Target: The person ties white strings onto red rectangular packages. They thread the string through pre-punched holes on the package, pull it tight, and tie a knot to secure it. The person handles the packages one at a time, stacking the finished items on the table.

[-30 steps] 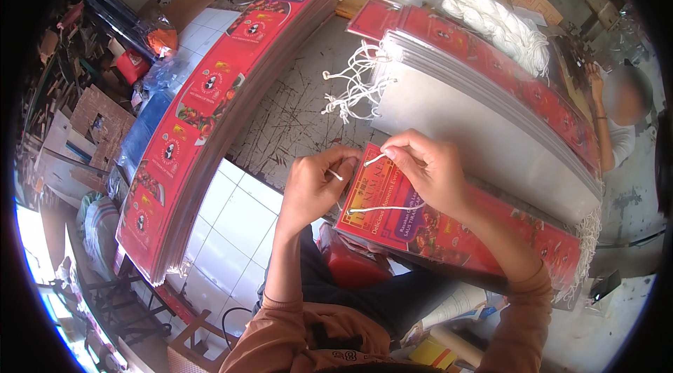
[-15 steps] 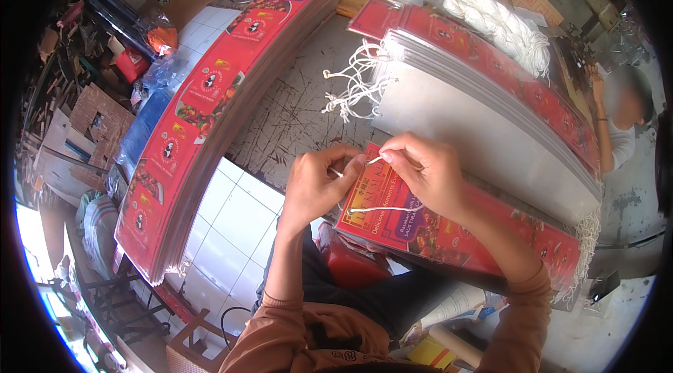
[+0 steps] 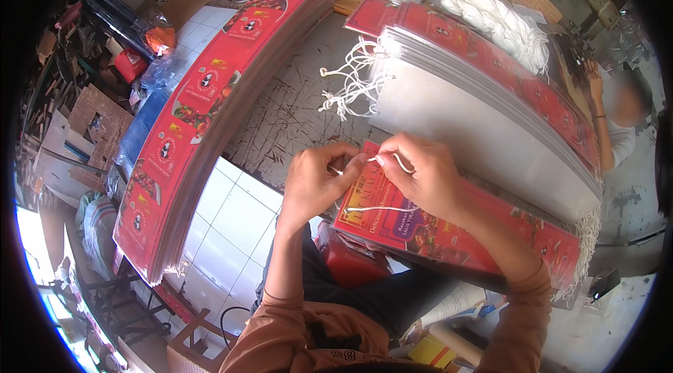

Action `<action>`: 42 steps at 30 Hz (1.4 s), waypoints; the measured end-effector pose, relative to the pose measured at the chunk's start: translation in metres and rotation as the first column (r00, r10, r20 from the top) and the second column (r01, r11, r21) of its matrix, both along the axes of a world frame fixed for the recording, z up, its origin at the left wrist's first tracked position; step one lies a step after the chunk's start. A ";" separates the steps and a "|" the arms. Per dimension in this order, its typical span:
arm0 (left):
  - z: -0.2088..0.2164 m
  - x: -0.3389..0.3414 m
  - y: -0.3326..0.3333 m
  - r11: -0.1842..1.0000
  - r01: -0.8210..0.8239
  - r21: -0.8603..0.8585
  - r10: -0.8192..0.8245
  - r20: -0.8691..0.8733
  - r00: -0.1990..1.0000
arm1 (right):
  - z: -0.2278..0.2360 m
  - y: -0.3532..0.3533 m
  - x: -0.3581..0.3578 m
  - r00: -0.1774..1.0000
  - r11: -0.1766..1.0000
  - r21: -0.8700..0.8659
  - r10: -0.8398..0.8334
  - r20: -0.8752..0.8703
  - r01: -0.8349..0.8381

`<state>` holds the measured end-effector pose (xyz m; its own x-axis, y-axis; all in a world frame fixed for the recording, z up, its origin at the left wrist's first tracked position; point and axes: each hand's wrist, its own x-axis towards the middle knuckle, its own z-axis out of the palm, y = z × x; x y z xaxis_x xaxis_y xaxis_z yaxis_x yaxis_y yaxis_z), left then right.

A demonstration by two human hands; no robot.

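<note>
White string [image 3: 387,160] between both pinching hands

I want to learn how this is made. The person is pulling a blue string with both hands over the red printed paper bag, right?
Not quite: the string is white, not blue. The head view shows the left hand and right hand both pinching it over the red printed paper bag.
</note>
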<state>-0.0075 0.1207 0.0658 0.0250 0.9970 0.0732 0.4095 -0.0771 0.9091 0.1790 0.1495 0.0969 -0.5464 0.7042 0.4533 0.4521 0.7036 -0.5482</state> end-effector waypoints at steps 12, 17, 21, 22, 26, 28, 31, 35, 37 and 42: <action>-0.018 -0.009 0.005 0.976 0.135 0.170 -0.158 0.133 0.978 | -0.002 -0.001 -0.002 0.998 0.992 0.112 0.044 0.045 -0.049; -0.006 -0.013 0.003 0.982 0.187 0.040 -0.189 0.058 0.980 | -0.005 0.001 -0.001 0.993 0.975 0.212 0.049 0.110 -0.072; 0.002 -0.014 0.002 0.989 0.142 -0.042 -0.143 -0.027 0.989 | -0.007 0.002 -0.001 0.989 0.958 0.273 0.049 0.139 -0.085; 0.002 -0.015 0.003 0.990 0.132 -0.056 -0.134 -0.035 0.990 | -0.007 0.002 -0.001 0.988 0.955 0.284 0.049 0.146 -0.089; -0.003 -0.012 0.003 0.993 0.118 0.009 -0.118 -0.022 0.993 | -0.011 0.002 0.001 0.987 0.928 0.354 0.071 0.143 -0.117; -0.014 -0.008 0.002 0.988 0.104 0.116 -0.107 0.019 0.994 | -0.009 0.001 -0.001 0.984 0.916 0.377 0.087 0.154 -0.140; -0.004 -0.006 0.000 0.993 0.102 0.056 -0.102 -0.013 0.995 | -0.009 0.000 0.002 0.962 0.903 0.385 0.091 0.259 -0.189; -0.003 -0.006 0.000 0.993 0.113 0.037 -0.114 0.013 0.993 | -0.010 0.000 0.002 0.974 0.907 0.389 0.086 0.209 -0.163; -0.002 -0.006 0.001 0.993 0.119 0.012 -0.119 0.008 0.993 | -0.012 0.000 0.002 0.980 0.908 0.393 0.078 0.185 -0.147; -0.011 -0.009 0.001 0.994 0.095 0.055 -0.097 0.026 0.995 | -0.004 -0.004 0.000 0.963 0.922 0.344 0.094 0.254 -0.181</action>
